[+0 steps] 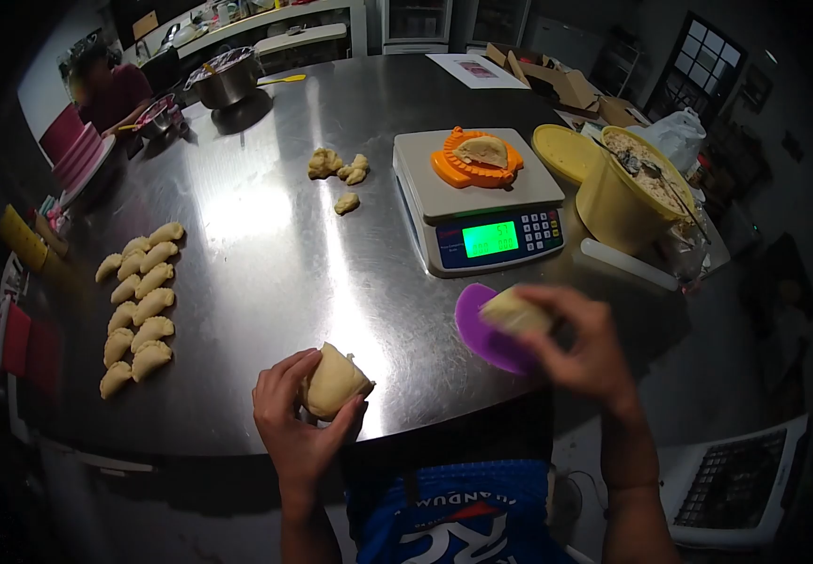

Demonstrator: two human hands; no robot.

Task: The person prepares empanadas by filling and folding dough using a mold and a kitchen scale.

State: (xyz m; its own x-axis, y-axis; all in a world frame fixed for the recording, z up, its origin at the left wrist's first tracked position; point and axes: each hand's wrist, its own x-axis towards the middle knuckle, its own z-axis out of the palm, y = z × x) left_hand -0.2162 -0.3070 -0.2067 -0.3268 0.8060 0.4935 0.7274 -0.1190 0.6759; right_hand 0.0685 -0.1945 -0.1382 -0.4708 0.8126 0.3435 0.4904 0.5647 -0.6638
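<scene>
My left hand [298,414] holds a rounded lump of pale dough [334,381] above the table's front edge. In my right hand [580,343] is a smaller piece of dough [515,312], blurred by motion, over a purple disc [481,329] on the table. Behind the disc stands a digital scale [416,174] with a green lit display. An orange crimping mould [444,171] with a folded piece of dough [481,150] lies on its plate. Several dough scraps [324,164] rest left of the scale.
Two columns of crimped dumplings [152,303] lie on the metal table [237,338] at left. A yellow tub of filling [613,202] with a spoon stands at right, by a white bar [627,263]. Metal pots [228,85] and a seated person [115,94] are at the back left.
</scene>
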